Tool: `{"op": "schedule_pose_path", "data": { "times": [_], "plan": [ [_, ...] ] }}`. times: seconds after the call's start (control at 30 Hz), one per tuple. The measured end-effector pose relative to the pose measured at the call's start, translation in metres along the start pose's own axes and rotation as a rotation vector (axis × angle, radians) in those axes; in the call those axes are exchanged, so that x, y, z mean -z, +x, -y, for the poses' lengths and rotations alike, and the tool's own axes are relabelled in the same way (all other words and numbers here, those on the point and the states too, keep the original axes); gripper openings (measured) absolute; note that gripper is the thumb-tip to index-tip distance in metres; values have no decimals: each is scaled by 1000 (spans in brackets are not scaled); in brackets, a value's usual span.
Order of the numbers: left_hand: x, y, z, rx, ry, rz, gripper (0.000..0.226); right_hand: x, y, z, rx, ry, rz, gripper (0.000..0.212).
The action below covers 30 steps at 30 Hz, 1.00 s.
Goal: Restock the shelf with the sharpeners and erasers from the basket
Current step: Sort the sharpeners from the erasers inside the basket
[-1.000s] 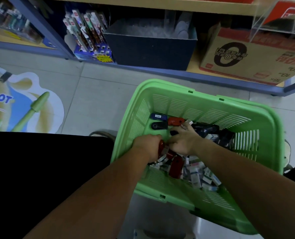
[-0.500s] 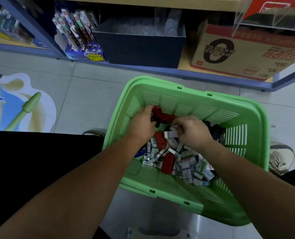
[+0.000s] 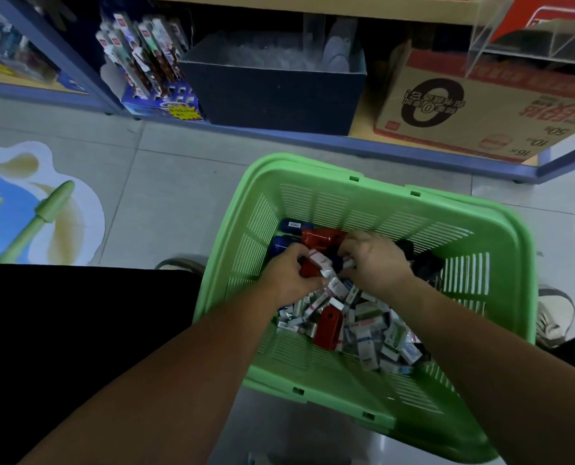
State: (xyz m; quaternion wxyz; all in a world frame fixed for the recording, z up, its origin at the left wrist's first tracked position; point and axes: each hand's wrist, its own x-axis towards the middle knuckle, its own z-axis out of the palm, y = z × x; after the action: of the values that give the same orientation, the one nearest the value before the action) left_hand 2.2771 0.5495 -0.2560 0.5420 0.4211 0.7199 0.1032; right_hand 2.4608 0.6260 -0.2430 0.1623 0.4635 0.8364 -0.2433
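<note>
tiled floor before low shelf | green basket holds sharpeners, erasers | left hand grip clamped on red sharpener | right hand grip pinches eraser packet

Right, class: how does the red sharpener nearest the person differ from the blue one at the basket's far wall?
The red sharpener sits among the wrapped erasers; the blue sharpener lies against the far wall, clear of them. The red sharpener lies lengthwise towards the person; the blue sharpener lies along the wall. Both lie loose in the green basket.
</note>
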Motion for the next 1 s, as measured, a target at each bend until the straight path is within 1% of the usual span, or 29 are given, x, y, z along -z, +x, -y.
{"op": "schedule_pose_path", "data": {
  "times": [0.1, 0.17, 0.23, 0.3, 0.37, 0.4, 0.43, 0.5, 0.53, 0.6, 0.63, 0.7, 0.73, 0.77, 0.8, 0.83, 0.87, 0.9, 0.93, 0.97, 1.0],
  "plan": [
    [-6, 7, 2, -8, -19, 27, 57, 1, 1, 2, -14, 8, 27, 60],
    [-4, 8, 1, -32, -48, 65, 53, -1, 4, 6, 25, 40, 43, 67],
    [-2, 5, -2, -65, -81, 119, 49, -3, 6, 10, 37, 62, 96, 72],
    [-2, 1, -2, -74, -115, 174, 52, -6, 9, 12, 46, 40, 133, 69],
    [1, -4, -3, -35, -107, 200, 57, -8, 11, 10, 62, 25, 113, 58],
    [3, -6, -3, -6, -70, 180, 54, -8, 13, 9, 63, 29, 96, 51],
    [6, -8, -4, 21, -11, 119, 49, -7, 13, 8, 57, 32, 85, 46],
    [14, -13, -8, 55, 102, -65, 31, -8, 13, 8, 47, 38, 64, 41],
    [17, -15, -10, 55, 102, -161, 23, -8, 11, 7, 50, 50, 48, 38],
    [22, -16, -18, 31, -25, -310, 16, -5, 4, 5, 61, 98, 16, 31],
    [22, -14, -21, 13, -111, -361, 20, -3, 1, 4, 77, 115, 7, 28],
    [22, -12, -28, -41, -244, -395, 42, 2, -8, 2, 110, 137, 18, 23],
    [21, -11, -28, -70, -228, -397, 51, 4, -12, 2, 127, 144, 23, 22],
    [21, -11, -26, -86, -128, -406, 54, 7, -17, 2, 149, 149, 25, 22],
    [20, -11, -23, -93, 22, -430, 49, 9, -22, 3, 166, 168, 53, 22],
    [20, -13, -21, -97, 172, -452, 39, 11, -28, 4, 176, 198, 95, 23],
    [19, -13, -18, -96, 288, -448, 28, 13, -34, 5, 174, 224, 148, 24],
    [17, -13, -16, -89, 341, -399, 17, 12, -39, 5, 174, 219, 198, 26],
    [14, -12, -14, -85, 330, -316, 10, 11, -45, 6, 179, 199, 230, 31],
    [10, -11, -13, -84, 286, -206, 9, 10, -49, 5, 188, 188, 232, 36],
    [5, -10, -12, -92, 252, -105, 14, 8, -53, 3, 185, 207, 228, 40]
  ]
}}
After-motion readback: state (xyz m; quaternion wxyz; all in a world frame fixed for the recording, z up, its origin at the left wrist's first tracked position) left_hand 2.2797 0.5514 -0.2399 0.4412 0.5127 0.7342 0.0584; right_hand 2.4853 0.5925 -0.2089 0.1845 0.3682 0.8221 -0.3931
